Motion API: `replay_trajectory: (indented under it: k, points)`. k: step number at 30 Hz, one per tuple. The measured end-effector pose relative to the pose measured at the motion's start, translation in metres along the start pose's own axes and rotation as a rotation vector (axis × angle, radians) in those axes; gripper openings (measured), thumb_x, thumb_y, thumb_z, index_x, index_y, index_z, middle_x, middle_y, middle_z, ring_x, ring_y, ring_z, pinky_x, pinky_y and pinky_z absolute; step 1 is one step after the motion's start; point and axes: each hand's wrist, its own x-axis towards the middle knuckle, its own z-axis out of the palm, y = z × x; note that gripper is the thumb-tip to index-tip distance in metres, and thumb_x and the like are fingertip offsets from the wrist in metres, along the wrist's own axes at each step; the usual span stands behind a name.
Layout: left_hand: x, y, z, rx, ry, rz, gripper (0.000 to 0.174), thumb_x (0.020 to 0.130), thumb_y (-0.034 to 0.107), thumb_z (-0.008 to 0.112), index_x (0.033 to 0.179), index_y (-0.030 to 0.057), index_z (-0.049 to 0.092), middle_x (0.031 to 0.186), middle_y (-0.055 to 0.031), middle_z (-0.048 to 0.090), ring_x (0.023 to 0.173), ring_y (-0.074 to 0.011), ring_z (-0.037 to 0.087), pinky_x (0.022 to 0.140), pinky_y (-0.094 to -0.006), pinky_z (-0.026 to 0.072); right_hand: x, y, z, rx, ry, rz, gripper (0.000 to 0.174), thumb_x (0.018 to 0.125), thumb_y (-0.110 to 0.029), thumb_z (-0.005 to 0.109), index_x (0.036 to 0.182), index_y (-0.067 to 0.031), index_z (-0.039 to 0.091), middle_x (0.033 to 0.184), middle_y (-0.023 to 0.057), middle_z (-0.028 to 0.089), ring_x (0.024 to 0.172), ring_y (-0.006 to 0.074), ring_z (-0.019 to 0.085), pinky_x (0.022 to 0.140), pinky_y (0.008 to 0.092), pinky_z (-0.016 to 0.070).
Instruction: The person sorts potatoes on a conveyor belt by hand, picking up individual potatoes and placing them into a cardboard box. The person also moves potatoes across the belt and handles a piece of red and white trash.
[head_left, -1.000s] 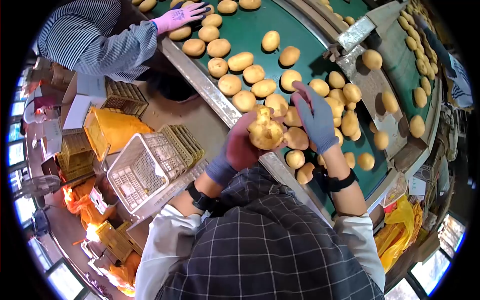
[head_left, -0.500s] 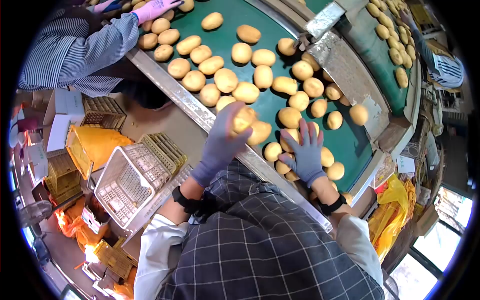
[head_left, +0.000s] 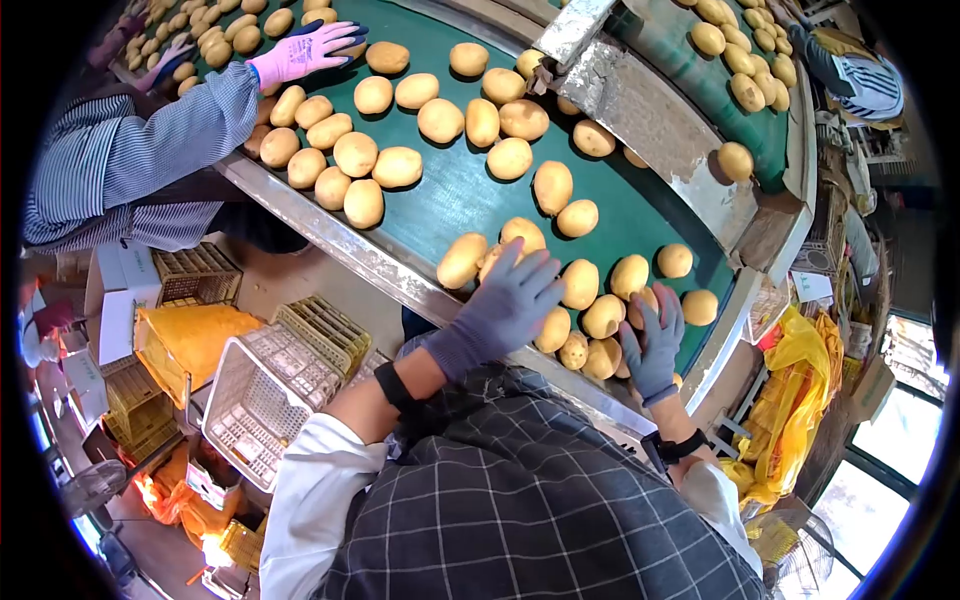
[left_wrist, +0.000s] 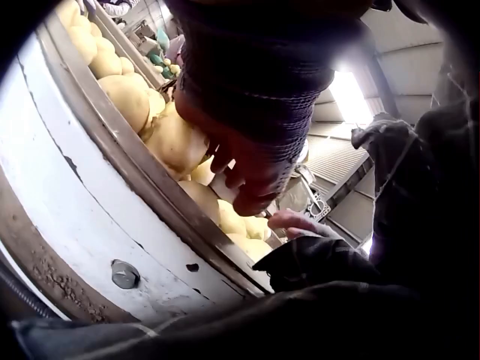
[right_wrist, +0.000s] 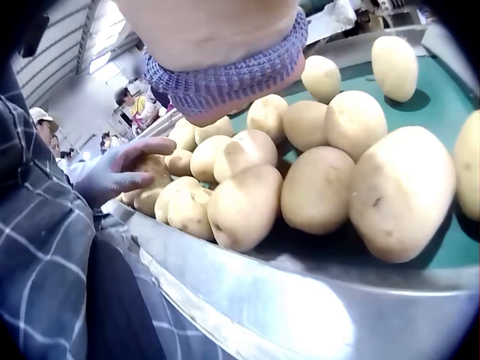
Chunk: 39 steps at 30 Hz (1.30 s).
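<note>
A white crate (head_left: pixel 255 400) sits on the floor at the left among yellow crates (head_left: pixel 320 335), below the steel rim (head_left: pixel 340 240) that bounds the near edge of the green belt (head_left: pixel 450 195). Toward the belt's far left end, another person's pink-gloved hand (head_left: pixel 300 52) lies flat among loose potatoes (head_left: pixel 355 155). Further right, the left hand (head_left: pixel 505 300), in a grey-blue glove, reaches over the rim at the near edge. It is open, with its fingers spread and fairly straight, and grips nothing. Its fingertips lie on a partly hidden potato (head_left: pixel 492 262), with 1 long potato (head_left: pixel 462 260) just beside the thumb side and 1 rounder potato (head_left: pixel 581 283) just beside the little-finger side. In the left wrist view, the fingers (left_wrist: pixel 251 176) hang over the potatoes packed against the rim. To the right, in the belt's near right corner, the right hand (head_left: pixel 655 340) is open too. Its palm is down and its fingers are fanned over a tight cluster of potatoes (head_left: pixel 603 316), touching the top ones. The right wrist view shows that cluster heaped against the rim directly under the glove cuff. Yellow bags (head_left: pixel 790 400) hang past the belt's right edge.
</note>
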Motion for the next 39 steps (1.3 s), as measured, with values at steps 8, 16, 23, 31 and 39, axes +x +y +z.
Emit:
replay_trajectory:
  k: [8, 16, 23, 31, 39]
  points:
    - [-0.016, -0.022, -0.034, -0.069, 0.106, -0.137, 0.049, 0.081, 0.013, 0.073, 0.128, 0.0066, 0.061, 0.131, -0.0164, 0.059, 0.127, -0.039, 0.054, 0.111, -0.0512, 0.0424, 0.075, -0.03, 0.026, 0.128, -0.046, -0.128, 0.055, 0.091, -0.031, 0.071, 0.141, -0.0135, 0.058, 0.155, 0.0185, 0.042, 0.142, 0.0442, 0.039, 0.116, 0.0553, 0.0316]
    - [-0.089, -0.06, -0.051, 0.203, 0.245, -0.479, 0.068, 0.081, 0.018, 0.08, 0.141, 0.0051, 0.051, 0.145, -0.0218, 0.05, 0.134, -0.045, 0.046, 0.115, -0.0552, 0.0362, 0.066, -0.011, 0.06, 0.019, -0.203, -0.132, 0.066, 0.096, -0.049, 0.062, 0.152, -0.0177, 0.048, 0.16, 0.0193, 0.035, 0.141, 0.045, 0.037, 0.117, 0.0594, 0.0262]
    - [-0.055, -0.075, -0.038, 0.306, 0.22, -0.477, 0.072, 0.081, 0.04, 0.078, 0.138, 0.0022, 0.053, 0.143, -0.0245, 0.049, 0.135, -0.0523, 0.041, 0.116, -0.0654, 0.0266, 0.009, 0.006, 0.026, -0.179, -0.276, -0.033, 0.067, 0.097, -0.042, 0.061, 0.154, -0.0136, 0.044, 0.156, 0.0199, 0.041, 0.139, 0.0438, 0.041, 0.115, 0.0587, 0.0293]
    - [-0.013, -0.127, -0.058, 0.489, 0.055, -0.679, 0.051, 0.073, 0.038, 0.078, 0.115, 0.0111, 0.065, 0.113, -0.0164, 0.059, 0.112, -0.0358, 0.054, 0.099, -0.0509, 0.0405, 0.004, 0.015, 0.029, 0.003, -0.21, 0.039, 0.061, 0.095, -0.028, 0.068, 0.149, -0.0046, 0.049, 0.151, 0.0213, 0.049, 0.135, 0.0427, 0.046, 0.114, 0.0504, 0.0353]
    - [-0.055, -0.093, -0.115, -0.078, 0.713, -0.8, 0.06, 0.079, 0.039, 0.083, 0.125, 0.0064, 0.065, 0.118, -0.0134, 0.066, 0.115, -0.029, 0.062, 0.103, -0.0429, 0.0469, 0.034, 0.006, 0.028, 0.167, -0.226, -0.019, 0.053, 0.101, -0.025, 0.061, 0.147, -0.0023, 0.049, 0.149, 0.0182, 0.051, 0.14, 0.0381, 0.044, 0.117, 0.0485, 0.0335]
